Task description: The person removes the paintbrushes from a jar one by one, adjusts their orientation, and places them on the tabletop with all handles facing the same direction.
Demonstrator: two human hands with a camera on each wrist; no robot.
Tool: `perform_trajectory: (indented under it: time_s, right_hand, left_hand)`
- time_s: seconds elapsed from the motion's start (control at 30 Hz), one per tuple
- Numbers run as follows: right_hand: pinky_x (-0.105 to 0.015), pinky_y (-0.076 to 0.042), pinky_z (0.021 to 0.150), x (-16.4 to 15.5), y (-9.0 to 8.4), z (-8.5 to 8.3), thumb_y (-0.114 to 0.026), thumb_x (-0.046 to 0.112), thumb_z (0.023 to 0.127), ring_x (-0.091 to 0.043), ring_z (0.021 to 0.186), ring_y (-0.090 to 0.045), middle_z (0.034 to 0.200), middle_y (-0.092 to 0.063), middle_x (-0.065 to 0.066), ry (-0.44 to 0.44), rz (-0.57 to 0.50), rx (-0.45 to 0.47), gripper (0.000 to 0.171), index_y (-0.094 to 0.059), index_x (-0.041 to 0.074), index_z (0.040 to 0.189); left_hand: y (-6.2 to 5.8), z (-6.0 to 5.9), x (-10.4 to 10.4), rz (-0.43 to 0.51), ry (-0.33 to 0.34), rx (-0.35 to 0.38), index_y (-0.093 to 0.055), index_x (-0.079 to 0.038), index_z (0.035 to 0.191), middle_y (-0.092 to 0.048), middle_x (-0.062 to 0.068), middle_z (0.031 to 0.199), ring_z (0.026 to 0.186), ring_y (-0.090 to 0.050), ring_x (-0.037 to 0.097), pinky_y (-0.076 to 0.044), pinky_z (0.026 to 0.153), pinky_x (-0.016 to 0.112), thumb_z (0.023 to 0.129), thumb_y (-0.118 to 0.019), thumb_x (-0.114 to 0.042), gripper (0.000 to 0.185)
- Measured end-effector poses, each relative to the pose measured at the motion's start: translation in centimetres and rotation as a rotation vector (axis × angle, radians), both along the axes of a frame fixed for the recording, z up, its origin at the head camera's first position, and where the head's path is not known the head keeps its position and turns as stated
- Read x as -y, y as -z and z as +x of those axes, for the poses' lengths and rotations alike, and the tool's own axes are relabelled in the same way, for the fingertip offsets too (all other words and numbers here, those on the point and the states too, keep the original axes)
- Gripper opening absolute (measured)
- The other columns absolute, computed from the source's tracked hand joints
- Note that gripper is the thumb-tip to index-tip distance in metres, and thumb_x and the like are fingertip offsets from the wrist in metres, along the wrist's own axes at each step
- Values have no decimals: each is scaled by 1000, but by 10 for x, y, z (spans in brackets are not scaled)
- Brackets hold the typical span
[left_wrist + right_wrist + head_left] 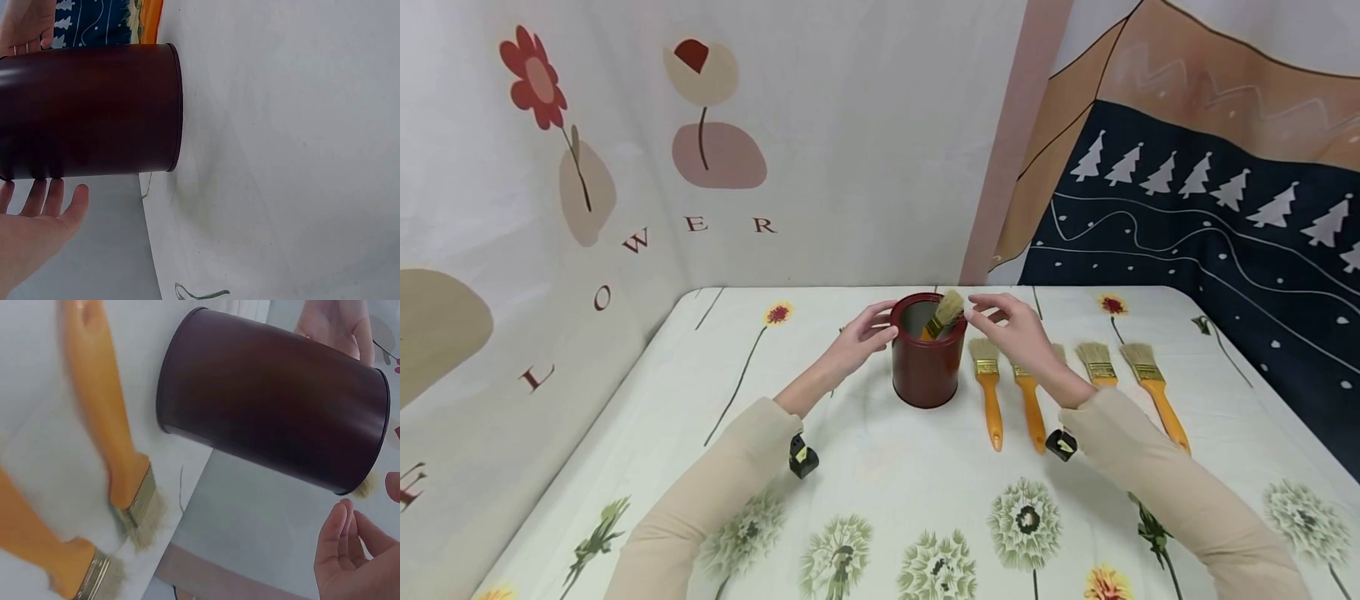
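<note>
A dark red can [927,371] stands upright at the back middle of the table. Inside it leans a paintbrush [950,307], its pale bristles above the rim and most of its orange handle hidden. My left hand [859,340] rests its extended fingertips along the can's left side, as the left wrist view [40,231] also shows. On the other side, my right hand [1017,335] hovers by the rim with fingers loosely bent and thumb apart. Its fingertips are right beside the rim and bristles, and nothing shows between them.
Several paintbrushes with orange handles lie in a row to the can's right, bristles away from me, among them one nearest the can [990,400] and one farthest right [1159,392]. My right forearm passes over the row. A flower-patterned cloth [880,483] covers the table.
</note>
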State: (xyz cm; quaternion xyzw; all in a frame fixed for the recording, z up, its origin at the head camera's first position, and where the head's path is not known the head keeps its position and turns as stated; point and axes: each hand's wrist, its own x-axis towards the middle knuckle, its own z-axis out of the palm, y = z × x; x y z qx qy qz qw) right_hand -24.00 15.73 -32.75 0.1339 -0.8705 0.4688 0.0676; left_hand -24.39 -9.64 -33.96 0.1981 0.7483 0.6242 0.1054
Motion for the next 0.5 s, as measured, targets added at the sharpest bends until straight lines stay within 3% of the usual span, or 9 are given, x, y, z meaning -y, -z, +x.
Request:
perform_trajectory:
  time_s: [0.27,0.5]
  right_hand:
    - [-28,-45,64,13,-3,-3,-59,37,83,-22,84,-49,106,-49,-9,47,42,-5,48,-54,8,121]
    - [-28,-42,64,22,0,-6,-62,34,82,-22,81,-46,102,-50,-10,81,36,-10,47,-55,6,119]
  left_hand:
    - [20,-17,2,21,4,-6,-33,-14,135,-39,12,131,117,-41,23,-37,90,39,90,-52,-21,50]
    - [23,-17,2,10,-13,-22,-35,-17,134,-42,9,128,114,-43,19,-39,89,36,89,-53,-25,49]
